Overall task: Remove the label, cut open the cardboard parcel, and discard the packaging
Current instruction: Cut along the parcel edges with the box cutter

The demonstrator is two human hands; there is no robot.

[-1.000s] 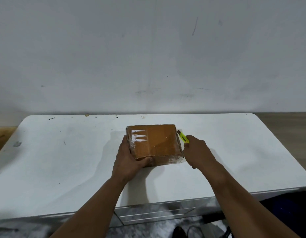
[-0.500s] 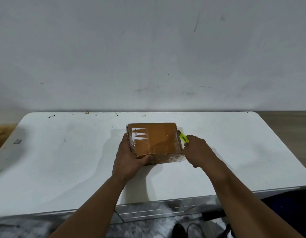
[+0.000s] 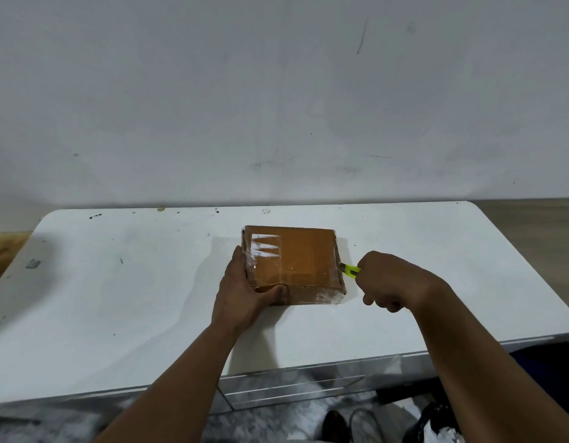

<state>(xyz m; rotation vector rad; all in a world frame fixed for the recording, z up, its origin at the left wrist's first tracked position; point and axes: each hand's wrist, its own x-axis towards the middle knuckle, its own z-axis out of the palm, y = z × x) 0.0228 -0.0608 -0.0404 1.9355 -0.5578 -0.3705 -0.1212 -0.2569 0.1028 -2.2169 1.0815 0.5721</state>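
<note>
Both hands carry a firm grip: the left hand [image 3: 244, 292] is wrapped around the near left corner of the flat brown cardboard parcel [image 3: 294, 265], thumb pressed on its front wall, while the right hand [image 3: 390, 281] is a closed fist around a small neon-yellow utility knife [image 3: 350, 270], whose tip meets the parcel's right side. Glossy clear tape crinkles over the parcel's corners, and a shiny taped patch with faint print sits on its top left. It lies flat near the middle of the smooth white bench [image 3: 117, 298], which has rounded corners and scattered dark specks. Behind stands a scuffed, matte pale wall [image 3: 276, 91].
</note>
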